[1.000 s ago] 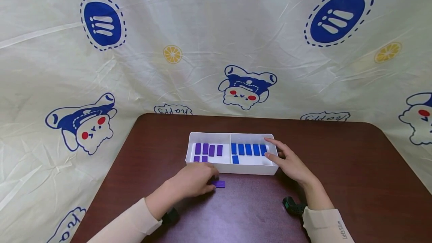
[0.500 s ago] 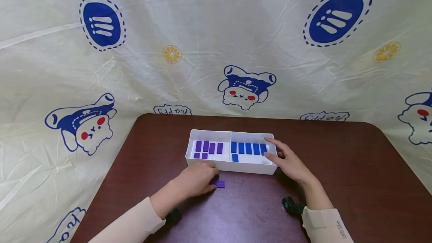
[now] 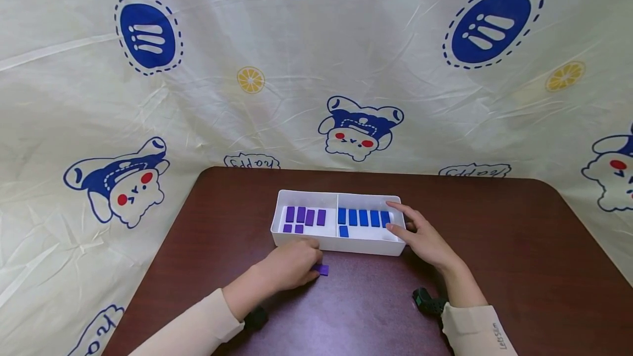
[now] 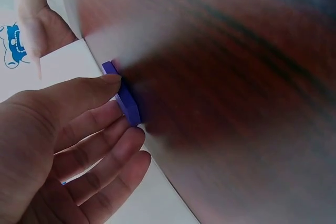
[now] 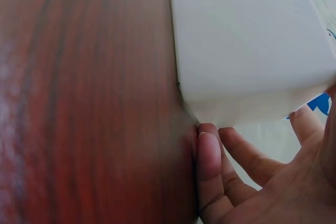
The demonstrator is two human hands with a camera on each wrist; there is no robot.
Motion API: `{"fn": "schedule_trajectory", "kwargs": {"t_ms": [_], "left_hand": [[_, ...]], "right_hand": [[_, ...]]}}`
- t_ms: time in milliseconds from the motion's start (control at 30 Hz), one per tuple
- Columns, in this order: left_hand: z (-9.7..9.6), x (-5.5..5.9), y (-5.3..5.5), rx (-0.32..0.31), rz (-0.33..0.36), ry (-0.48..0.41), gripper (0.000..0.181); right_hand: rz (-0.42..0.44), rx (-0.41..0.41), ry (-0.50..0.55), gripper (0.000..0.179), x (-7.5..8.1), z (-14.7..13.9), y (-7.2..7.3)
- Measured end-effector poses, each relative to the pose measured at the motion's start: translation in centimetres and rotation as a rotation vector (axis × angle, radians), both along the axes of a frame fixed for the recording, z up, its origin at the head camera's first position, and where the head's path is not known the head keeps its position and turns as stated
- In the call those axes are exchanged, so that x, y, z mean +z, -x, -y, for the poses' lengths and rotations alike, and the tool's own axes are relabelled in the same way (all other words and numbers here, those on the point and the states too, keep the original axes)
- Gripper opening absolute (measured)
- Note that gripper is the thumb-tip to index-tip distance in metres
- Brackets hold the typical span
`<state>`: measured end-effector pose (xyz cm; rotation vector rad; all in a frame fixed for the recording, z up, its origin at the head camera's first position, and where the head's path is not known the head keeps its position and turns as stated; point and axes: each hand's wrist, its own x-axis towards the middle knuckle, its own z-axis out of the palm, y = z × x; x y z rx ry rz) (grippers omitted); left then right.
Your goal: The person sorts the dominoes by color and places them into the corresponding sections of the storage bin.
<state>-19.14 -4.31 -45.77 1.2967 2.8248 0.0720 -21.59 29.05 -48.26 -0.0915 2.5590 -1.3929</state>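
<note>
My left hand [image 3: 293, 265] pinches a small purple rectangular tile [image 3: 323, 270] just in front of a white two-compartment box [image 3: 361, 245]. In the left wrist view the purple tile [image 4: 127, 103] sits between thumb and fingertips, beside the box wall. Whether it touches the table cannot be told. At the box's right end, my right hand [image 3: 427, 240] holds the rim, thumb and index finger reaching over it. In the right wrist view other fingers [image 5: 209, 156] lie against the outer end wall. Purple tiles [image 3: 310, 217] lie in the left compartment, blue tiles [image 3: 363, 217] in the right.
The box stands on a dark brown wooden table [image 3: 519, 246]. Behind it hangs a pale printed sheet [image 3: 292, 120]. Green-black straps with a small device [image 3: 429, 302] sit at the wrists.
The box's left end has shifted slightly away from me. My left hand has slid a little to the right, covering more of the purple tile. My right hand has stayed at the box.
</note>
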Motion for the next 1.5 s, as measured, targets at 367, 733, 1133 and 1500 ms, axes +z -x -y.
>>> {"fn": "schedule_trajectory", "kwargs": {"t_ms": [367, 733, 1133, 1500], "left_hand": [[0.4, 1.0, -0.1, 0.002, 0.012, -0.033, 0.014], [0.3, 1.9, -0.1, 0.016, 0.032, -0.026, 0.013], [0.3, 2.7, 0.1, 0.020, 0.036, -0.029, 0.015], [0.6, 3.4, 0.4, 0.021, 0.023, -0.062, 0.013]], "right_hand": [[-0.009, -0.008, 0.001, 0.067, 0.0, 0.0, 0.1], [-0.008, -0.010, -0.006, 0.067, 0.1, -0.1, 0.0], [-0.028, -0.004, -0.019, 0.065, 0.0, -0.2, 0.2], [-0.007, -0.008, -0.012, 0.067, -0.1, -0.1, 0.1]]}}
